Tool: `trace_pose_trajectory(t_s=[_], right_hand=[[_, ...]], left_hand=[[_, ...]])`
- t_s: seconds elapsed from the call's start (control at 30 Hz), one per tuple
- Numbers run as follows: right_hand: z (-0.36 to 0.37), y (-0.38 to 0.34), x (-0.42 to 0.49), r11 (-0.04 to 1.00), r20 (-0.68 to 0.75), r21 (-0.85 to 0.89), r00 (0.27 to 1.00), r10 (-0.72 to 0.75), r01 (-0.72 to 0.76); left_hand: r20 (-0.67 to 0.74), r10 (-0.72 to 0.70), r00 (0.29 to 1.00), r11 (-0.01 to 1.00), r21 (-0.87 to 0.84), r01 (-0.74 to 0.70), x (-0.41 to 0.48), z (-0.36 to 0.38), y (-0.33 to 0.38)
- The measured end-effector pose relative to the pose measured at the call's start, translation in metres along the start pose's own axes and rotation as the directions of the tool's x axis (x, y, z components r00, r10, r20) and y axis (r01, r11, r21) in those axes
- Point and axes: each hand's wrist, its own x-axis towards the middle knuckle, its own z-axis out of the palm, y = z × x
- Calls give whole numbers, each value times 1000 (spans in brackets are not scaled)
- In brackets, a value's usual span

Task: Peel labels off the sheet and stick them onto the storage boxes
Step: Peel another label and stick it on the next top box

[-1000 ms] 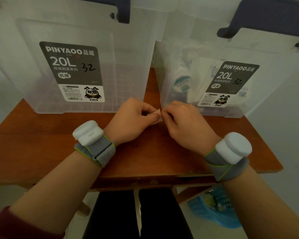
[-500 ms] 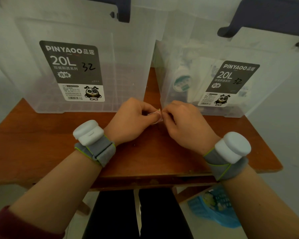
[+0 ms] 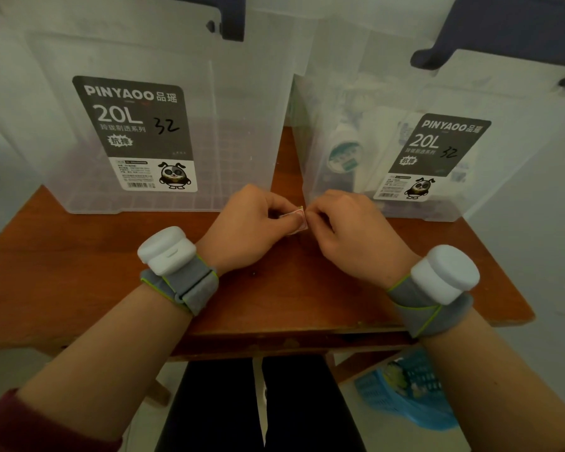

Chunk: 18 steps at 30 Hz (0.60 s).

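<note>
Both hands stayed where they were a second earlier: the left hand (image 3: 248,230) and right hand (image 3: 349,233) pinched a small label sheet (image 3: 297,220) between their fingers, just above the bench (image 3: 79,272). Two clear storage boxes (image 3: 242,125) stood unmoved at the far side, left and right.

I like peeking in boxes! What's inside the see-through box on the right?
Inside the right box, a white bottle with a green label shows blurrily. Other pale things sit behind the box's dark sticker, too hazy to name.
</note>
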Motion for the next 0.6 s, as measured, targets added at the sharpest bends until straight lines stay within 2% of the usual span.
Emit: trace_pose_trajectory(t_s=[0.33,0.6], right_hand=[[0,1,-1,1000,-31,11,999,-20,21],[-2,2,-1,989,-52,144,998,25,-18]], left_hand=[[-2,7,1000,1000,3,-7,0,0,0],[6,13,1000,1000,5,-13,0,0,-1]])
